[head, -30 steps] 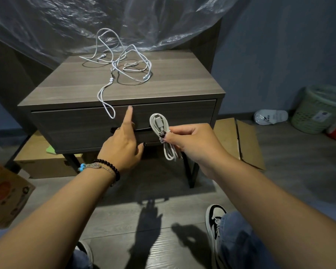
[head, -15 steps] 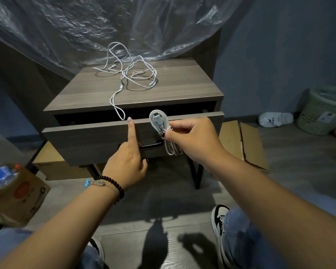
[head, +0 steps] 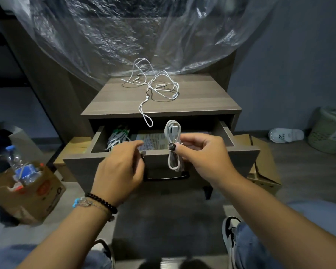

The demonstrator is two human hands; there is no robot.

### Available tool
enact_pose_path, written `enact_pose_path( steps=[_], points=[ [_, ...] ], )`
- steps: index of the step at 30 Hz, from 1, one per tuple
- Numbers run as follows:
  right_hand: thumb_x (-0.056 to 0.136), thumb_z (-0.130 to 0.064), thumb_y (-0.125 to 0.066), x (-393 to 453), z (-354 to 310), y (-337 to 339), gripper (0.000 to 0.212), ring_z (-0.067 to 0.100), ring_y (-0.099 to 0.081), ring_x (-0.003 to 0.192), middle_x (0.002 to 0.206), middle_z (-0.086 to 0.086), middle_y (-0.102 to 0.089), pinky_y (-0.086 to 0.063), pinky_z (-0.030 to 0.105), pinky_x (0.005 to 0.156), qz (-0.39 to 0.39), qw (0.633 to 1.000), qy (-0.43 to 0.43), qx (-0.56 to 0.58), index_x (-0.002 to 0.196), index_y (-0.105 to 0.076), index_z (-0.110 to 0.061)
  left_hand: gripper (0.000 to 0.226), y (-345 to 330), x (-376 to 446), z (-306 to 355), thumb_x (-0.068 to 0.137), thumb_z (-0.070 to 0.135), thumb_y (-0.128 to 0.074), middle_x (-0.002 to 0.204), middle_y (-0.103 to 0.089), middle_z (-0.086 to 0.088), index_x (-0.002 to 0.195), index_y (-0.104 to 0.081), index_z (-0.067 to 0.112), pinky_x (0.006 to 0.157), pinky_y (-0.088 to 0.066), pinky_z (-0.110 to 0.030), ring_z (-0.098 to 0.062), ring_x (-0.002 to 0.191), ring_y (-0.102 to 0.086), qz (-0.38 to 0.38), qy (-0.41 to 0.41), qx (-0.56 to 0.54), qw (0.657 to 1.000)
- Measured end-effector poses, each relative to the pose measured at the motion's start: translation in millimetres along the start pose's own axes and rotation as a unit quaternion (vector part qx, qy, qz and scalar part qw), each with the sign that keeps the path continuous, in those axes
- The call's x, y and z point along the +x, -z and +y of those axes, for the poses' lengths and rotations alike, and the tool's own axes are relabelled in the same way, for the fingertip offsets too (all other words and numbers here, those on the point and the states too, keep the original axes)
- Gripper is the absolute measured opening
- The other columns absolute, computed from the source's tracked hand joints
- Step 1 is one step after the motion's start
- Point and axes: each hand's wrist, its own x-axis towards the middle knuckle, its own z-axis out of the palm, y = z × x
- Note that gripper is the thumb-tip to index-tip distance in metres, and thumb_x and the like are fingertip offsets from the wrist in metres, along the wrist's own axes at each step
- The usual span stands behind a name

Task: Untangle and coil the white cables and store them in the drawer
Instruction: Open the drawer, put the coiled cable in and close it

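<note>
The drawer [head: 241, 152] stood pulled well out of the nightstand [head: 211, 101], its front edge near both hands. The right hand [head: 204, 158] pinched a coiled white cable [head: 173, 133] upright over the drawer's front edge. The left hand [head: 118, 167] had its fingers curled at the black handle [head: 167, 178], whether gripping it I could not tell. Tangled white cables [head: 159, 88] lay on the nightstand top, one loop hanging past its front edge. A cable bundle [head: 116, 138] sat in the drawer's left corner, beside a printed sheet [head: 151, 140]
</note>
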Motion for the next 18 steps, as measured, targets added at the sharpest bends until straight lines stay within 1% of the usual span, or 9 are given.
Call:
enact_pose_path(
  steps=[2,3,4,6,8,11,13,15,18],
  points=[
    [0.078,-0.005,-0.076,2,-2,-10,0.020,0.020,-0.073,0.084,0.088,0.008,-0.075,-0.059,0.029,0.075,0.003,1.000,-0.009,0.013,0.096,-0.073,-0.012,0.035,6,2,-11,0.085,0.025,-0.059,0.105,-0.062,-0.009,0.116,-0.060,0.009,0.080,-0.051,-0.038,-0.025,0.097,-0.058,-0.008,0.005,0.066,0.998],
    [0.078,-0.005,-0.076,4,-4,-14,0.019,0.019,-0.072,0.084,0.088,0.009,-0.075,-0.059,0.029,0.075,0.005,1.000,-0.015,0.018,0.095,-0.073,-0.012,0.035,9,2,-15,0.087,0.028,-0.061,0.108,-0.062,-0.009,0.117,-0.059,0.010,0.085,-0.049,-0.040,-0.025,0.100,-0.058,-0.024,0.022,0.088,0.996],
    [0.078,-0.005,-0.075,7,-7,-19,0.018,0.019,-0.072,0.083,0.087,0.009,-0.074,-0.060,0.029,0.074,0.007,0.999,-0.021,0.023,0.095,-0.072,-0.011,0.037,12,2,-18,0.088,0.033,-0.061,0.109,-0.063,-0.007,0.118,-0.058,0.012,0.091,-0.046,-0.041,-0.025,0.102,-0.059,-0.047,0.045,0.102,0.993],
    [0.079,-0.004,-0.074,16,-12,-28,0.015,0.018,-0.071,0.077,0.083,0.009,-0.072,-0.060,0.030,0.070,0.008,0.998,-0.042,0.037,0.092,-0.070,-0.010,0.040,19,4,-21,0.090,0.043,-0.054,0.111,-0.064,-0.001,0.121,-0.055,0.018,0.097,-0.043,-0.038,-0.020,0.105,-0.059,-0.098,0.086,0.104,0.986],
    [0.080,-0.003,-0.074,27,-17,-37,0.014,0.019,-0.070,0.075,0.080,0.008,-0.070,-0.060,0.031,0.069,-0.003,0.997,-0.065,0.036,0.090,-0.067,-0.010,0.044,25,8,-26,0.090,0.050,-0.051,0.111,-0.064,0.003,0.124,-0.052,0.023,0.093,-0.047,-0.034,-0.016,0.103,-0.059,-0.122,0.090,0.086,0.985],
    [0.080,-0.002,-0.074,46,-23,-51,0.017,0.015,-0.068,0.074,0.081,0.007,-0.066,-0.059,0.027,0.065,-0.032,0.996,-0.078,0.002,0.095,-0.065,-0.006,0.052,35,16,-34,0.086,0.055,-0.055,0.102,-0.063,0.008,0.129,-0.043,0.028,0.082,-0.053,-0.029,-0.011,0.094,-0.060,-0.161,0.092,0.055,0.981],
    [0.080,-0.001,-0.074,57,-23,-61,0.019,0.018,-0.065,0.077,0.082,0.009,-0.062,-0.060,0.033,0.071,-0.048,0.995,-0.082,-0.029,0.096,-0.064,-0.004,0.058,43,21,-40,0.081,0.057,-0.061,0.088,-0.059,0.014,0.129,-0.043,0.031,0.077,-0.053,-0.025,-0.005,0.083,-0.057,-0.200,0.108,0.024,0.974],
    [0.079,-0.001,-0.074,68,-20,-71,0.019,0.022,-0.065,0.079,0.081,0.009,-0.060,-0.059,0.040,0.076,-0.061,0.993,-0.085,-0.061,0.094,-0.062,-0.004,0.061,49,25,-46,0.074,0.060,-0.066,0.082,-0.057,0.017,0.126,-0.046,0.034,0.074,-0.052,-0.022,-0.001,0.077,-0.056,-0.237,0.127,-0.003,0.963],
    [0.078,-0.003,-0.076,85,-9,-86,0.019,0.025,-0.067,0.080,0.082,0.011,-0.061,-0.060,0.044,0.077,-0.080,0.986,-0.092,-0.115,0.090,-0.062,-0.005,0.060,54,31,-53,0.066,0.061,-0.071,0.079,-0.063,0.015,0.118,-0.052,0.036,0.079,-0.054,-0.026,0.000,0.077,-0.059,-0.281,0.180,-0.058,0.941]
  ],
)
